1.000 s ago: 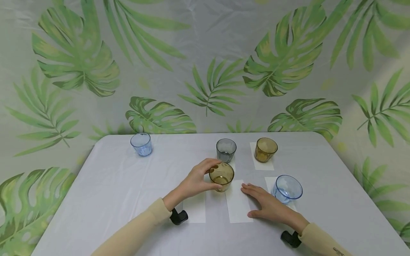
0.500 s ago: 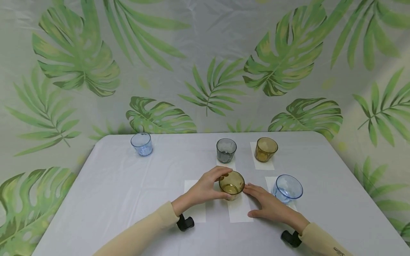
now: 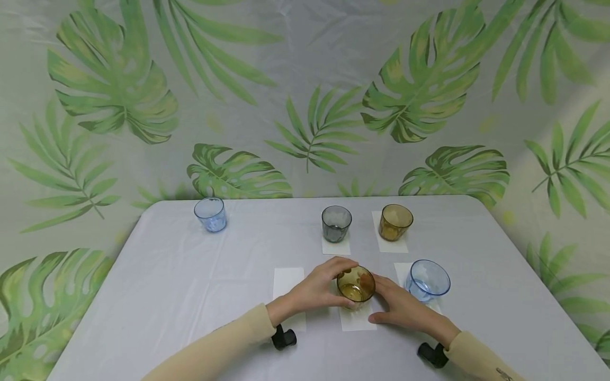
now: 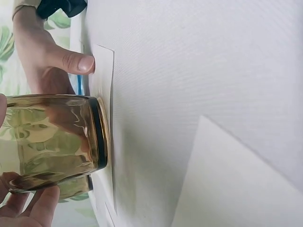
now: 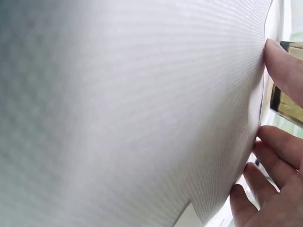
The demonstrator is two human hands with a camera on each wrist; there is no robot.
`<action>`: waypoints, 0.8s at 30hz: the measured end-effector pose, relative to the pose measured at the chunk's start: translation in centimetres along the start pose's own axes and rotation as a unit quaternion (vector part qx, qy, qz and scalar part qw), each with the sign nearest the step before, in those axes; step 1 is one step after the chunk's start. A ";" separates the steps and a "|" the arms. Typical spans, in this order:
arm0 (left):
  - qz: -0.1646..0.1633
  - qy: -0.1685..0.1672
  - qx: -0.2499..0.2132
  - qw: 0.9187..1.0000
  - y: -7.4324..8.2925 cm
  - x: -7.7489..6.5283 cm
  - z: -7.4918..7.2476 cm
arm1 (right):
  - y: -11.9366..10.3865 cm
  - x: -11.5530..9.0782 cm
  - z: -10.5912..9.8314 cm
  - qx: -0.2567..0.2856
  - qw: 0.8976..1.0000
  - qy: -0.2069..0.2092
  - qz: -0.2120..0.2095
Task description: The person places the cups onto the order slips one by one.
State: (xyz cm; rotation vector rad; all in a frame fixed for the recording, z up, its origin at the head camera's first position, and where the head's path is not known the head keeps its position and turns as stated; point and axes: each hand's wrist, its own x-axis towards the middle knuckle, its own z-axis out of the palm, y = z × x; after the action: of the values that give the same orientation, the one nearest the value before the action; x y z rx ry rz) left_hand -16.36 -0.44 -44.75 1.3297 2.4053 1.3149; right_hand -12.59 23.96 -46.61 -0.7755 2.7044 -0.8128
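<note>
My left hand (image 3: 316, 288) grips an amber glass (image 3: 355, 288) by its sides, thumb in front and fingers behind. The glass is upright over a white paper slip (image 3: 358, 320); in the left wrist view its base is at or just above the paper, and contact cannot be told. Beside that slip lies my right hand (image 3: 405, 307), its fingers extended and fingertips resting at the paper's edge. Part of the right fingers is hidden behind the amber glass. In the right wrist view a piece of the amber glass (image 5: 293, 106) shows beyond the right thumb.
A blue glass (image 3: 428, 281) stands on paper just right of my right hand. Farther back are a grey glass (image 3: 336, 225) and a second amber glass (image 3: 395, 223), each on paper. Another blue glass (image 3: 210, 215) stands far left. A paper slip (image 3: 288, 280) lies behind my left wrist.
My left hand has carried the amber glass right and nearer to me, from in front of the grey glass to over the paper by my right hand. The right hand has stayed nearly still.
</note>
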 end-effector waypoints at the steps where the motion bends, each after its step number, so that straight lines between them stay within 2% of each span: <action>1: 0.001 -0.001 0.000 1.000 0.0 0.0 0.1 | 0.0 0.0 0.0 -0.001 1.000 0.000 0.000; 13: 0.006 -0.001 0.005 1.000 -0.4 0.1 0.6 | -0.1 0.0 0.0 0.009 1.000 0.001 0.005; 24: -0.016 -0.012 0.012 1.000 -0.4 -0.2 0.3 | -0.4 -0.1 -0.3 0.033 0.999 0.005 0.005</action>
State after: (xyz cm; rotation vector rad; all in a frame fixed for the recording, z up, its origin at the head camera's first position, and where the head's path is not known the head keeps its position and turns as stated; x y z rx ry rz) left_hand -16.34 -0.45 -45.25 1.3000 2.4241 1.2591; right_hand -12.44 23.83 -46.11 -0.7461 2.6742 -0.9006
